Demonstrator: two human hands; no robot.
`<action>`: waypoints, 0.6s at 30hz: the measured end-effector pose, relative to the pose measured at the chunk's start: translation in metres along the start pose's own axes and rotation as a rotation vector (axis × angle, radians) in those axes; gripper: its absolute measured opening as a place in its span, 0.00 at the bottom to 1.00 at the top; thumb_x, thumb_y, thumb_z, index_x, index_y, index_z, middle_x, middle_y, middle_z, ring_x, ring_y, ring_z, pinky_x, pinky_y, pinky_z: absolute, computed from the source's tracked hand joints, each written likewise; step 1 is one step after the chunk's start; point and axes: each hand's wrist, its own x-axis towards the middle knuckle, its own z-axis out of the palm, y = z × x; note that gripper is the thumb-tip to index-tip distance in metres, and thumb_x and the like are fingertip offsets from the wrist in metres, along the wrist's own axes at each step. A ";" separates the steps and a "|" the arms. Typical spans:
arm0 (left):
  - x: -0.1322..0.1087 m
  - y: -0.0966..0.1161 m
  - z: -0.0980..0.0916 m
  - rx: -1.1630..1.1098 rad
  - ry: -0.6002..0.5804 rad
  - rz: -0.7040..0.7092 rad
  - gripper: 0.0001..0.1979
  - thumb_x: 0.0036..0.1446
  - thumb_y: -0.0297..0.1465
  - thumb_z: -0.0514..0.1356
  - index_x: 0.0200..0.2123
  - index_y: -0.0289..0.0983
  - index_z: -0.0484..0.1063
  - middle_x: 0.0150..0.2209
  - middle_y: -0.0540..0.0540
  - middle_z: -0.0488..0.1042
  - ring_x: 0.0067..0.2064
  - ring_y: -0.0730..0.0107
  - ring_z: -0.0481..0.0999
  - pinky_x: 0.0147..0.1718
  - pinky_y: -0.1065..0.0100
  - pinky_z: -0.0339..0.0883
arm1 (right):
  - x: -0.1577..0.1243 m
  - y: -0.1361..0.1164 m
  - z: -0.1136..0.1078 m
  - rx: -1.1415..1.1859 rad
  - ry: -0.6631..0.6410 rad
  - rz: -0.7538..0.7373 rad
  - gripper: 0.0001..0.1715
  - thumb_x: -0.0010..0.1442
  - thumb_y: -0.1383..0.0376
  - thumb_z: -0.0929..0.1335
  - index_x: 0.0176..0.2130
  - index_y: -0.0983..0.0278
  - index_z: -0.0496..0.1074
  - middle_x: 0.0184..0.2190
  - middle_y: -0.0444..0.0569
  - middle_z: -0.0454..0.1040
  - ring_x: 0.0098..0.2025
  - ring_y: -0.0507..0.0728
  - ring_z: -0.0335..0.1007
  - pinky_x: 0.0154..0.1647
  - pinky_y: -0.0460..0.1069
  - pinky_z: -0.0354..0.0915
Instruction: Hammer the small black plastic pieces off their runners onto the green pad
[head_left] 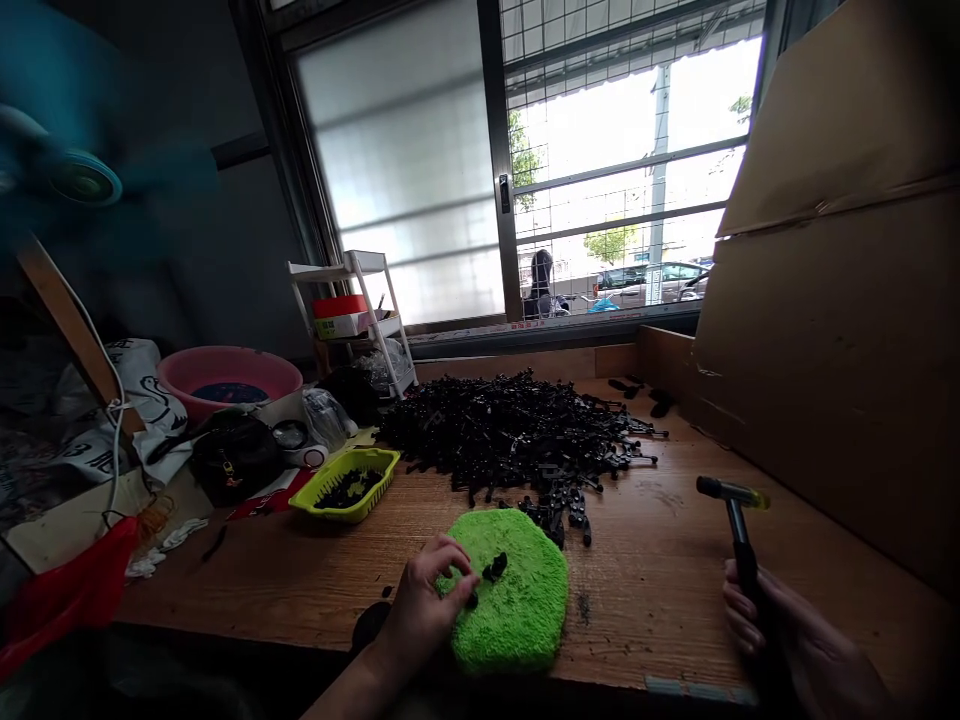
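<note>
My left hand (pixel 435 600) is over the left part of a bright green fluffy pad (pixel 517 620), thumb and forefinger brought together in a pinch. Whatever sits between the fingertips, if anything, is too small to make out; a dark bit shows just under the thumb. A small black part (pixel 495 567) lies on the pad beside the fingertips. At the right, my right hand (pixel 772 610) grips the dark handle of a small hammer (pixel 739 505). Its head, black at one end and yellowish at the other, is raised above the wooden table.
Behind the pad rises a big heap of black parts (pixel 517 430). A yellow basket (pixel 345 490) with small black pieces stands left of it. Cardboard (pixel 832 330) walls the right side. A pink basin (pixel 229 375), a white rack (pixel 375 320) and a fan (pixel 86 177) are at left.
</note>
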 end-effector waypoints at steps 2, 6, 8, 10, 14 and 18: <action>0.008 0.001 0.003 0.048 0.033 -0.068 0.04 0.53 0.32 0.57 0.29 0.37 0.70 0.33 0.47 0.69 0.38 0.67 0.69 0.37 0.69 0.61 | 0.001 0.000 -0.001 -0.003 -0.001 0.004 0.16 0.47 0.56 0.72 0.33 0.62 0.70 0.21 0.42 0.58 0.20 0.51 0.51 0.16 0.46 0.58; 0.022 -0.001 0.013 0.108 -0.076 -0.133 0.05 0.50 0.31 0.58 0.25 0.37 0.71 0.31 0.47 0.71 0.38 0.66 0.69 0.36 0.69 0.60 | 0.002 0.001 0.000 -0.012 -0.001 -0.009 0.16 0.47 0.56 0.72 0.33 0.62 0.70 0.21 0.43 0.59 0.20 0.51 0.51 0.16 0.46 0.59; 0.025 -0.006 0.017 0.133 -0.069 -0.178 0.06 0.50 0.29 0.56 0.23 0.36 0.69 0.29 0.47 0.70 0.35 0.67 0.69 0.33 0.70 0.59 | 0.002 0.001 0.000 -0.012 -0.004 -0.025 0.15 0.48 0.56 0.72 0.32 0.62 0.70 0.21 0.43 0.59 0.21 0.51 0.51 0.16 0.46 0.59; 0.027 -0.013 0.017 0.163 -0.045 -0.237 0.06 0.49 0.29 0.55 0.22 0.36 0.68 0.28 0.48 0.69 0.32 0.68 0.68 0.31 0.71 0.58 | 0.003 0.002 0.000 -0.013 -0.012 -0.038 0.15 0.48 0.55 0.72 0.32 0.62 0.70 0.21 0.42 0.59 0.21 0.51 0.51 0.16 0.45 0.59; 0.028 -0.016 0.012 0.153 0.010 -0.280 0.03 0.49 0.28 0.54 0.27 0.36 0.68 0.30 0.49 0.68 0.30 0.70 0.67 0.29 0.70 0.59 | 0.005 0.003 -0.004 -0.019 -0.033 -0.044 0.15 0.49 0.56 0.72 0.34 0.62 0.70 0.22 0.42 0.59 0.21 0.51 0.51 0.17 0.45 0.59; 0.026 -0.003 0.014 0.141 0.001 -0.087 0.06 0.53 0.31 0.54 0.31 0.39 0.71 0.36 0.46 0.69 0.42 0.64 0.68 0.41 0.65 0.60 | 0.007 0.003 -0.006 -0.022 -0.047 -0.044 0.14 0.50 0.56 0.71 0.34 0.63 0.70 0.22 0.43 0.60 0.21 0.51 0.52 0.17 0.45 0.59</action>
